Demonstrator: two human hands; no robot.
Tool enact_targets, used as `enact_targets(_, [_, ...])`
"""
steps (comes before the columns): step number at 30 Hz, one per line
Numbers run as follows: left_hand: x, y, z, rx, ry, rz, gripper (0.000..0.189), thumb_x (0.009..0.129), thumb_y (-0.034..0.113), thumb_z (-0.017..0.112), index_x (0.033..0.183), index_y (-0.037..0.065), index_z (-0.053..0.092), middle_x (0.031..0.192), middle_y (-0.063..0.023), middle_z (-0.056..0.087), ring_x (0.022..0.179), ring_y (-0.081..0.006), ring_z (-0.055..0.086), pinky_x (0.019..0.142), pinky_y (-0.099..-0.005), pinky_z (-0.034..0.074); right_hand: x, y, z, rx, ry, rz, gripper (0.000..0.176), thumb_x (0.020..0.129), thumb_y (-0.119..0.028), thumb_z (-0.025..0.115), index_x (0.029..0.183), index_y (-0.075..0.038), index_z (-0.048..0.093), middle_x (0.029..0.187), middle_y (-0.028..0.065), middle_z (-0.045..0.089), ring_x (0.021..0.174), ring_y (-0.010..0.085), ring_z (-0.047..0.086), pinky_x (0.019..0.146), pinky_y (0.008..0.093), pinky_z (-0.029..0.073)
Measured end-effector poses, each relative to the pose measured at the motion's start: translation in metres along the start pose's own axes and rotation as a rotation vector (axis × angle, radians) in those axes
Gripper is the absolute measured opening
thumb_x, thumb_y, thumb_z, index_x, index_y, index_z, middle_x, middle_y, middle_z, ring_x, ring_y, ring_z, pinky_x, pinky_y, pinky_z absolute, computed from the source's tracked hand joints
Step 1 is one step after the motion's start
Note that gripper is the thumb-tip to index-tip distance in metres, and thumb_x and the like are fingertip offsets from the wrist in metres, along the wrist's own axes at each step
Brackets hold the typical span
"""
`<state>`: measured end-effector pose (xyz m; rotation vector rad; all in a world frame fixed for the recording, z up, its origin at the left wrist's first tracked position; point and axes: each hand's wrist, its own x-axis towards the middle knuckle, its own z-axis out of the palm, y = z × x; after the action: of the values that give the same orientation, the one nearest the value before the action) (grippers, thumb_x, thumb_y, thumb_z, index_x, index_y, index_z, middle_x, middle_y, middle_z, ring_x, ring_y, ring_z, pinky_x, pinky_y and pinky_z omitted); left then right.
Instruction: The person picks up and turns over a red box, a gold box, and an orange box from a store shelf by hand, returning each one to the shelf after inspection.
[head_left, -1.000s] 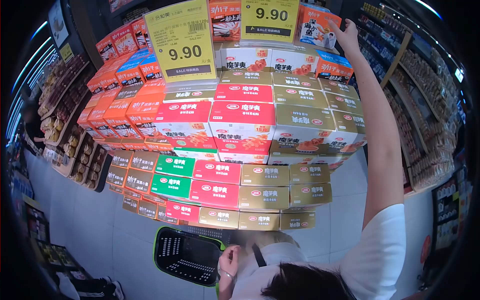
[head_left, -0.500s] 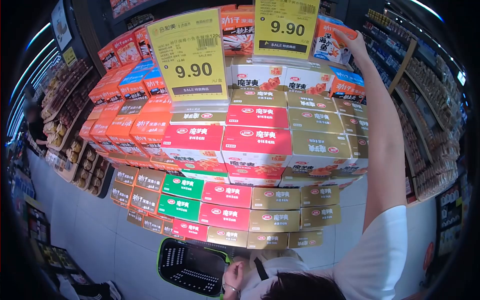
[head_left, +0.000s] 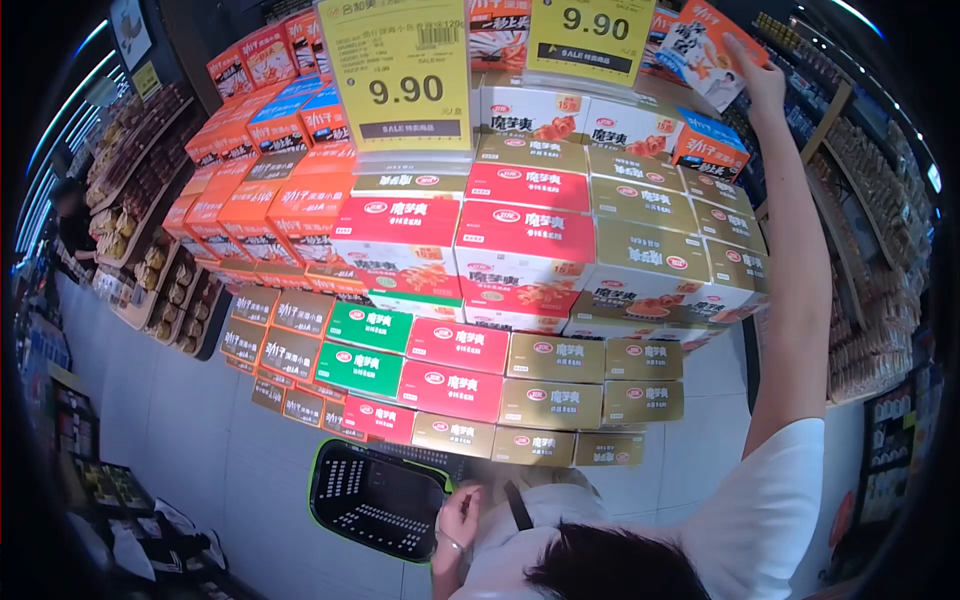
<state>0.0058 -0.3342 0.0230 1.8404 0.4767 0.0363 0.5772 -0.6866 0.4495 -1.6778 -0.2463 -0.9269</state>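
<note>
Stretched up at the upper right, my right hand grips an orange-and-white snack box, which is tilted above the stacked boxes. Below it, an orange-and-blue snack box sits on the display. My left hand, with a bracelet at the wrist, is low in front of my body with its fingers curled; what they hold, if anything, is hidden. Right beside that hand hangs a black shopping basket with a green rim, nothing visible inside it.
Red, green, gold and orange boxes form a tiered display before me. Two yellow price signs stand on it. Stocked shelves line the left and right. A person stands at far left.
My right hand has lifted the orange-and-white box off the stack and tilted it. The view has shifted slightly, and my left hand stays beside the basket.
</note>
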Motion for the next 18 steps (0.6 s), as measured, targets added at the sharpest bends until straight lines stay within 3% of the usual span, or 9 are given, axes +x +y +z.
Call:
enact_targets(2, [-0.001,0.011,-0.004,0.002,0.0,0.025,0.02,0.093,0.018,0.058,0.103,0.002,0.065,0.084,-0.0119,0.067,0.072,-0.0176,0.064,0.064,-0.0287,0.05,-0.028,-0.04,-0.021,-0.005,0.083,0.002,0.062,0.063,-0.043,0.086,0.101,0.003,0.067,0.1,0.0097,0.067,0.09,0.0135,0.063,0.08,0.0271,0.047])
enact_targets(3, [-0.001,0.009,-0.003,-0.011,0.007,0.043,0.02,0.093,0.018,0.058,0.103,0.002,0.065,0.085,-0.0121,0.067,0.073,-0.0174,0.064,0.064,-0.0285,0.05,-0.015,-0.03,-0.045,-0.038,0.07,-0.013,0.06,0.069,-0.041,0.083,0.108,0.001,0.065,0.107,0.0083,0.065,0.098,0.014,0.062,0.085,0.0277,0.046])
enact_targets(5, [0.0,0.003,-0.004,-0.026,0.007,0.021,0.019,0.093,0.016,0.058,0.103,0.002,0.064,0.088,-0.0119,0.066,0.075,-0.0174,0.064,0.065,-0.0282,0.05,-0.068,-0.076,-0.057,0.074,0.036,-0.122,0.053,0.079,-0.035,0.076,0.117,0.0,0.06,0.111,0.0071,0.064,0.104,0.0154,0.061,0.09,0.0288,0.046])
enact_targets(7, [0.002,0.004,-0.003,-0.057,-0.001,-0.005,0.018,0.092,0.015,0.058,0.103,0.001,0.064,0.091,-0.0117,0.067,0.077,-0.0186,0.065,0.068,-0.0283,0.05,-0.128,-0.109,-0.077,0.195,-0.075,-0.028,0.053,0.088,-0.032,0.065,0.128,0.0,0.051,0.121,0.0088,0.059,0.11,0.0176,0.059,0.094,0.0307,0.045])
enact_targets(9, [0.006,0.001,-0.003,-0.055,0.004,0.018,0.018,0.092,0.014,0.057,0.103,0.001,0.064,0.093,-0.0116,0.067,0.078,-0.0194,0.065,0.069,-0.0286,0.05,-0.187,-0.108,-0.106,0.118,-0.128,-0.17,0.068,0.086,-0.044,0.064,0.135,-0.001,0.043,0.124,0.0141,0.056,0.113,0.0204,0.058,0.094,0.0366,0.049])
enact_targets(11, [0.005,0.003,-0.005,-0.054,0.011,0.044,0.018,0.092,0.014,0.057,0.104,0.001,0.064,0.094,-0.0115,0.067,0.079,-0.0202,0.066,0.07,-0.0289,0.05,-0.266,-0.131,-0.094,0.12,-0.312,-0.193,0.096,0.075,-0.066,0.064,0.139,0.0,0.036,0.131,0.0168,0.049,0.118,0.0244,0.054,0.097,0.0375,0.047])
enact_targets(13, [0.005,0.007,-0.005,-0.031,0.025,0.035,0.018,0.092,0.013,0.057,0.104,0.001,0.064,0.096,-0.0119,0.067,0.081,-0.0215,0.066,0.072,-0.0293,0.051,-0.337,-0.149,-0.069,0.011,-0.212,0.008,0.115,0.062,-0.078,0.065,0.139,0.002,0.036,0.133,0.0173,0.045,0.119,0.0265,0.052,0.1,0.0387,0.045])
enact_targets(15, [0.004,0.003,-0.003,-0.058,0.03,0.032,0.02,0.093,0.013,0.056,0.106,0.0,0.063,0.097,-0.0117,0.068,0.084,-0.0192,0.066,0.075,-0.0286,0.05,-0.386,-0.131,-0.073,-0.049,-0.494,-0.069,0.118,0.059,-0.08,0.065,0.137,0.003,0.037,0.135,0.0164,0.043,0.119,0.0255,0.05,0.1,0.0378,0.044])
enact_targets(18, [0.0,0.004,-0.003,-0.297,0.044,0.015,0.024,0.095,0.014,0.054,0.112,-0.002,0.061,0.097,-0.0107,0.069,0.089,-0.0145,0.064,0.082,-0.0269,0.048,-0.452,-0.12,-0.044,0.276,-0.619,0.219,0.104,0.06,-0.059,0.081,0.134,0.004,0.041,0.129,0.0133,0.048,0.116,0.0229,0.051,0.099,0.0362,0.042])
